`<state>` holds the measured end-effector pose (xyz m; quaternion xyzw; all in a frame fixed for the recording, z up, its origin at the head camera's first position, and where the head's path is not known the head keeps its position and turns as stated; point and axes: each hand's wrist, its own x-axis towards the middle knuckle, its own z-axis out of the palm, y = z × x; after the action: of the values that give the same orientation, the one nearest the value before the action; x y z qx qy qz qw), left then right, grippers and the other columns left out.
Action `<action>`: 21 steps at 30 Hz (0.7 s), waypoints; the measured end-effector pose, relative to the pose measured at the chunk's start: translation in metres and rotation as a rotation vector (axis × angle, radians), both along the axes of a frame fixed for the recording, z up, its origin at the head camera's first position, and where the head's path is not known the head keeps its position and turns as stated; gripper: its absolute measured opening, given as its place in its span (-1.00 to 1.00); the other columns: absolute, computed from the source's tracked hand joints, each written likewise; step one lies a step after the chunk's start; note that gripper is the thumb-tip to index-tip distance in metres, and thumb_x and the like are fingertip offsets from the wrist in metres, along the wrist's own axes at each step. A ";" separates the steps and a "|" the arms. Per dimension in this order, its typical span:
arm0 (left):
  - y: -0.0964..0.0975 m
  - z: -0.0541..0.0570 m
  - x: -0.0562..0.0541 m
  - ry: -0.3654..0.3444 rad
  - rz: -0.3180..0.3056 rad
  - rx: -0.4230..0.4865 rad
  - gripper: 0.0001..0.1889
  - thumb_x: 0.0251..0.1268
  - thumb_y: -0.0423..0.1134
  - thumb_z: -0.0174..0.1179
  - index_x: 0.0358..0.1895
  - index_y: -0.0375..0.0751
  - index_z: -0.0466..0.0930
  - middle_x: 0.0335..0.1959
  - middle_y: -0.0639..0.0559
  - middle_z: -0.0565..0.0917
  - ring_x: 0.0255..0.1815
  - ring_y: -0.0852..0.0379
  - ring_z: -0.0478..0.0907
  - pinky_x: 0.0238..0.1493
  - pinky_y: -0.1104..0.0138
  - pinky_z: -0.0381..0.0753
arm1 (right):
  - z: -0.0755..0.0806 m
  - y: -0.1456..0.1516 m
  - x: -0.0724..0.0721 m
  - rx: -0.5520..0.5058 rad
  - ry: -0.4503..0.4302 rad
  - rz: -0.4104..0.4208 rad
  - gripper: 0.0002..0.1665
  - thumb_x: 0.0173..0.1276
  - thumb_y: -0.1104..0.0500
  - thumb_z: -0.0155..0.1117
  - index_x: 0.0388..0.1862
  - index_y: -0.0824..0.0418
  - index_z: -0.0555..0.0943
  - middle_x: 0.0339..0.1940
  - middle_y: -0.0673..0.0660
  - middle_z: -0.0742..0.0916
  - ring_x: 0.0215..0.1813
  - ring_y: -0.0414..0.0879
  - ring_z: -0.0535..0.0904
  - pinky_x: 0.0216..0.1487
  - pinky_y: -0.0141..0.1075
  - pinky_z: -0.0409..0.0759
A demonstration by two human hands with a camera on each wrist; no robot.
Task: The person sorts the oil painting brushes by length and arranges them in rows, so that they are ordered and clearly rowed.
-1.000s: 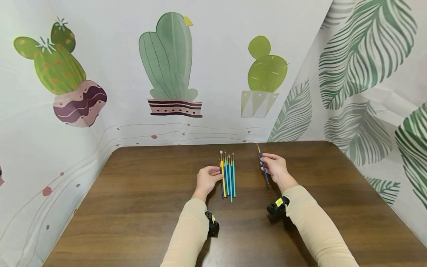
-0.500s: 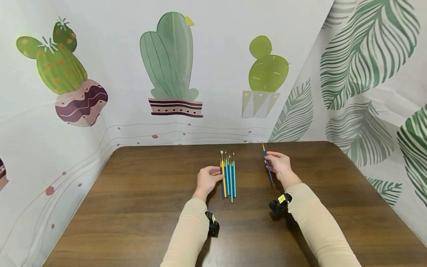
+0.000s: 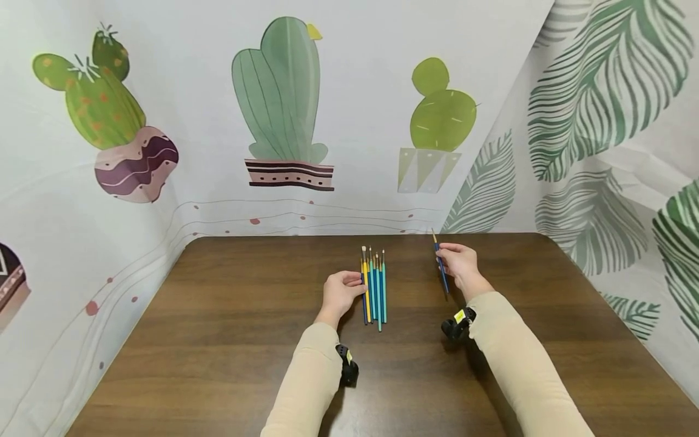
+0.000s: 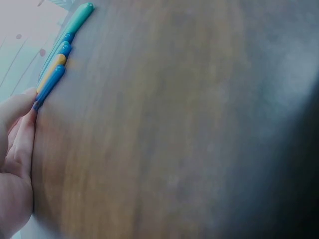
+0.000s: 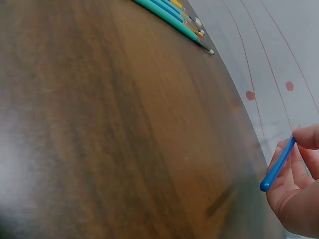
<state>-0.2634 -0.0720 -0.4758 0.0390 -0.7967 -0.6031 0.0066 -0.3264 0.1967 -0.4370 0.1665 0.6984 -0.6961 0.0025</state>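
In the head view a row of slim paintbrushes (image 3: 380, 297) with blue, teal and yellow handles lies side by side on the table, bristles pointing away. At the row's left edge my left hand (image 3: 341, 294) pinches a dark blue paintbrush (image 3: 364, 312), its thumb also reaching over the yellow paintbrush (image 3: 368, 306). The left wrist view shows that thumb (image 4: 20, 107) against the handles. To the right, my right hand (image 3: 460, 265) holds another blue paintbrush (image 3: 443, 274) between thumb and fingers, raised above the table. Its rounded handle end (image 5: 266, 185) shows in the right wrist view.
The brown wooden table (image 3: 246, 364) ends at a back edge just beyond the brush tips. Behind it hangs a white cloth (image 3: 360, 121) printed with cacti and leaves. A black wrist camera (image 3: 459, 323) sits on each sleeve.
My right hand has shifted to the right and slightly away with its blue paintbrush. The left hand and the row of paintbrushes have stayed in place.
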 end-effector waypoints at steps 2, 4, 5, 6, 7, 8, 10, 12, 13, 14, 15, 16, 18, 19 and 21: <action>-0.001 0.000 -0.001 0.008 0.001 -0.003 -0.67 0.04 -0.39 0.37 -0.07 -0.35 0.63 -0.10 -0.20 0.71 -0.04 -0.02 0.67 -0.04 0.26 0.66 | 0.002 0.000 -0.004 0.012 0.005 -0.017 -0.56 0.26 0.38 0.16 0.14 0.44 0.45 -0.69 -0.15 0.62 -0.63 -0.32 0.52 -0.62 -0.50 0.50; -0.001 0.000 -0.002 0.006 0.003 0.003 -0.67 0.04 -0.39 0.38 -0.07 -0.35 0.64 -0.10 -0.20 0.71 -0.04 -0.02 0.67 -0.04 0.26 0.66 | 0.004 0.000 -0.009 0.026 0.016 -0.038 -0.56 0.24 0.38 0.17 0.13 0.44 0.46 -0.71 -0.16 0.61 -0.65 -0.31 0.50 -0.64 -0.50 0.49; -0.001 0.000 -0.002 0.008 0.002 0.005 -0.67 0.04 -0.38 0.38 -0.06 -0.35 0.64 -0.10 -0.20 0.71 -0.04 -0.02 0.67 -0.04 0.26 0.66 | 0.005 0.000 -0.012 0.035 0.021 -0.046 -0.56 0.24 0.38 0.17 0.13 0.43 0.47 -0.72 -0.16 0.61 -0.66 -0.31 0.49 -0.64 -0.50 0.48; -0.001 0.001 -0.003 0.004 0.002 0.011 -0.67 0.04 -0.38 0.38 -0.06 -0.34 0.63 -0.09 -0.20 0.71 -0.03 -0.02 0.67 -0.04 0.26 0.66 | 0.006 0.000 -0.014 0.047 0.026 -0.056 -0.57 0.24 0.38 0.17 0.12 0.43 0.48 -0.73 -0.17 0.60 -0.67 -0.31 0.49 -0.65 -0.51 0.48; -0.002 0.001 -0.003 0.007 0.001 0.012 -0.66 0.05 -0.38 0.37 -0.06 -0.35 0.63 -0.09 -0.20 0.70 -0.03 -0.03 0.67 -0.04 0.26 0.66 | 0.006 0.000 -0.016 0.055 0.030 -0.064 -0.57 0.24 0.38 0.17 0.11 0.42 0.49 -0.73 -0.18 0.59 -0.67 -0.32 0.49 -0.65 -0.51 0.48; -0.002 0.002 -0.003 0.002 0.002 0.018 -0.66 0.05 -0.38 0.37 -0.05 -0.34 0.63 -0.08 -0.20 0.70 -0.02 -0.03 0.66 -0.03 0.25 0.66 | 0.006 0.000 -0.019 0.065 0.036 -0.068 -0.57 0.23 0.39 0.17 0.11 0.43 0.49 -0.74 -0.19 0.58 -0.67 -0.32 0.48 -0.65 -0.51 0.48; -0.002 0.002 -0.002 0.002 0.008 0.016 -0.66 0.05 -0.37 0.37 -0.05 -0.34 0.63 -0.08 -0.20 0.70 -0.02 -0.03 0.66 -0.04 0.25 0.66 | 0.004 0.001 -0.022 0.090 0.039 -0.077 -0.58 0.22 0.39 0.18 0.09 0.43 0.51 -0.74 -0.18 0.56 -0.66 -0.32 0.48 -0.64 -0.50 0.48; -0.003 0.002 -0.001 -0.008 0.018 0.016 -0.67 0.05 -0.37 0.37 -0.05 -0.32 0.64 -0.08 -0.19 0.70 -0.02 -0.03 0.66 -0.03 0.24 0.66 | 0.001 0.002 -0.024 0.133 0.036 -0.084 -0.59 0.20 0.38 0.20 0.06 0.43 0.54 -0.70 -0.17 0.56 -0.64 -0.33 0.48 -0.63 -0.50 0.49; -0.003 0.002 -0.001 -0.008 0.020 0.010 -0.67 0.06 -0.36 0.37 -0.06 -0.31 0.64 -0.09 -0.18 0.71 -0.02 -0.03 0.66 -0.04 0.24 0.66 | -0.002 0.003 -0.025 0.154 0.032 -0.088 -0.60 0.19 0.38 0.21 0.05 0.42 0.55 -0.66 -0.15 0.56 -0.63 -0.33 0.48 -0.62 -0.50 0.50; -0.003 0.001 0.000 -0.011 0.021 0.006 -0.67 0.06 -0.35 0.37 -0.06 -0.30 0.64 -0.09 -0.17 0.71 -0.02 -0.02 0.66 -0.04 0.24 0.66 | -0.004 0.004 -0.025 0.181 0.026 -0.090 -0.60 0.18 0.37 0.22 0.04 0.42 0.56 -0.62 -0.12 0.57 -0.62 -0.34 0.48 -0.61 -0.50 0.50; -0.003 0.000 0.001 -0.012 0.020 0.000 -0.68 0.06 -0.35 0.37 -0.06 -0.29 0.64 -0.09 -0.17 0.71 -0.03 -0.02 0.66 -0.04 0.24 0.66 | -0.007 0.005 -0.026 0.214 0.018 -0.095 -0.61 0.18 0.36 0.23 0.02 0.41 0.58 -0.56 -0.08 0.58 -0.61 -0.35 0.48 -0.60 -0.50 0.50; -0.003 -0.001 0.001 -0.012 0.018 -0.004 -0.68 0.06 -0.34 0.37 -0.06 -0.29 0.65 -0.10 -0.16 0.71 -0.03 -0.01 0.67 -0.04 0.24 0.66 | -0.009 0.006 -0.025 0.244 0.013 -0.100 -0.62 0.17 0.35 0.24 0.01 0.40 0.59 -0.50 -0.03 0.60 -0.60 -0.35 0.47 -0.59 -0.51 0.50; -0.002 -0.003 0.002 -0.008 0.011 -0.014 -0.68 0.06 -0.33 0.38 -0.07 -0.29 0.65 -0.10 -0.16 0.72 -0.04 0.00 0.67 -0.04 0.24 0.66 | -0.013 0.006 -0.025 0.287 0.005 -0.109 -0.63 0.16 0.34 0.25 -0.01 0.38 0.61 -0.36 0.07 0.62 -0.58 -0.35 0.47 -0.56 -0.52 0.49; -0.002 -0.003 0.001 -0.007 0.007 -0.006 -0.68 0.06 -0.34 0.38 -0.07 -0.29 0.65 -0.10 -0.16 0.71 -0.04 0.00 0.67 -0.04 0.24 0.66 | -0.015 0.007 -0.025 0.309 0.008 -0.113 -0.64 0.16 0.33 0.26 -0.02 0.38 0.61 -0.28 0.14 0.63 -0.51 -0.31 0.50 -0.52 -0.53 0.48; -0.001 -0.004 0.001 -0.003 0.004 -0.001 -0.68 0.06 -0.34 0.38 -0.07 -0.31 0.64 -0.11 -0.17 0.71 -0.05 -0.01 0.68 -0.04 0.25 0.66 | -0.017 0.006 -0.024 0.354 0.016 -0.127 -0.64 0.15 0.31 0.27 -0.04 0.38 0.62 -0.15 0.24 0.64 -0.35 -0.18 0.55 -0.41 -0.50 0.48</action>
<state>-0.2620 -0.0730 -0.4796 0.0415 -0.7968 -0.6028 0.0067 -0.3506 0.2022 -0.4541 0.2026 0.7980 -0.5624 -0.0762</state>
